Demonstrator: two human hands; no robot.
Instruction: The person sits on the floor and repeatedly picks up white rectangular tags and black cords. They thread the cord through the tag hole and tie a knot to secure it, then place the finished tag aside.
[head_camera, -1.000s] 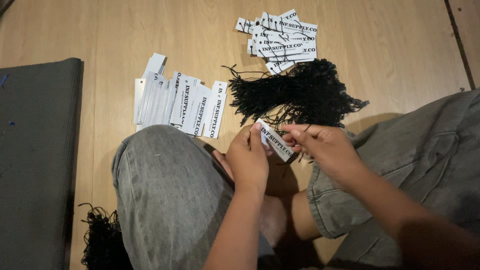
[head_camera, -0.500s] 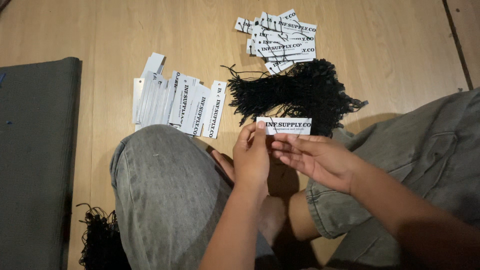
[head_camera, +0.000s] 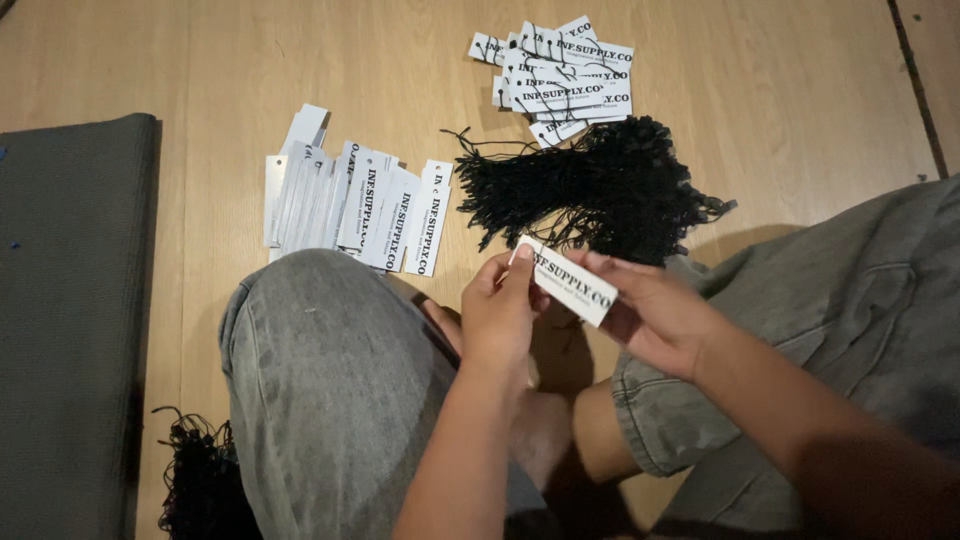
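The white tag (head_camera: 572, 281) is sitting tilted between both hands, above the person's crossed legs and just in front of the pile of black strings (head_camera: 600, 190) on the wooden floor (head_camera: 300, 60). Going from the left, a grey mat (head_camera: 70, 300) is lying along the edge of the floor, and a small clump of black strings (head_camera: 200, 480) is showing beside the left knee. A fanned row of white tags (head_camera: 350, 205) is lying past that knee. The left hand (head_camera: 500, 315) is pinching the upper left end of the tag, its fingers (head_camera: 520, 268) clenched on the corner. The right hand (head_camera: 655, 315) is gripping the lower right end, fingers closed around the card. Further back, a heap of tags with strings (head_camera: 560, 80) is lying just beyond the black pile, touching it.
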